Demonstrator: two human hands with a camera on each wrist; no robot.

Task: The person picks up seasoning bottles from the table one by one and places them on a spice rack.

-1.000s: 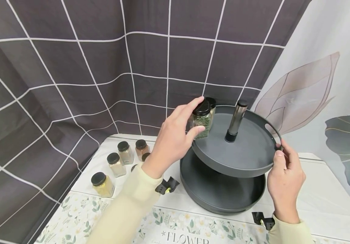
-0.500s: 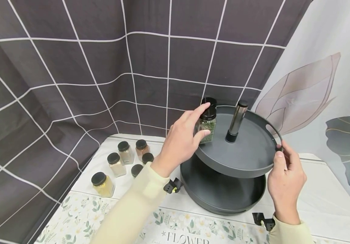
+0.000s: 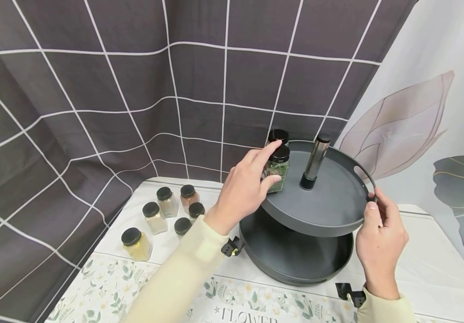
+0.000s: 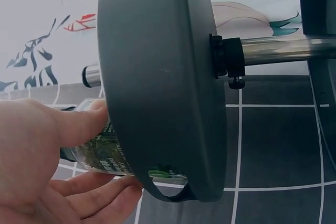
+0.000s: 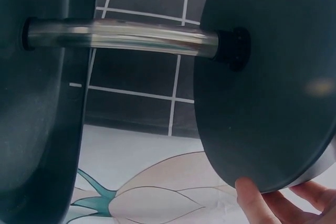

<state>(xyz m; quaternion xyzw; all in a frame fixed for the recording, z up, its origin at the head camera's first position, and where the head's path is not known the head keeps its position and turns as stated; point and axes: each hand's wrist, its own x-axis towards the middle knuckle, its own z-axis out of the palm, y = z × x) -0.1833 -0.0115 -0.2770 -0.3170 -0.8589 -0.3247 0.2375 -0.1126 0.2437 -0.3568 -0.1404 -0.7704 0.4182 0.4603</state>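
My left hand (image 3: pixel 245 186) holds a glass spice jar (image 3: pixel 277 172) of green herbs with a black lid, thumb on one side and fingers on the other. The jar stands at the left side of the upper tier of a dark grey two-tier round tray (image 3: pixel 329 206). Behind it is a second black-lidded jar (image 3: pixel 278 136), mostly hidden. My right hand (image 3: pixel 380 244) grips the upper tier's rim at the right handle slot. In the left wrist view, the herb jar (image 4: pixel 100 148) shows partly behind the tier's wall.
A metal post (image 3: pixel 314 159) rises through the upper tier. Below is the wider lower tier (image 3: pixel 296 269). Several black-lidded spice jars (image 3: pixel 137 246) stand on the table at left. A dark grid-patterned curtain (image 3: pixel 191 76) hangs behind, with a white leaf-printed one at right.
My left hand has moved the herb jar right and slightly nearer on the upper tier, uncovering more of the jars on the table. My right hand has stayed on the rim.
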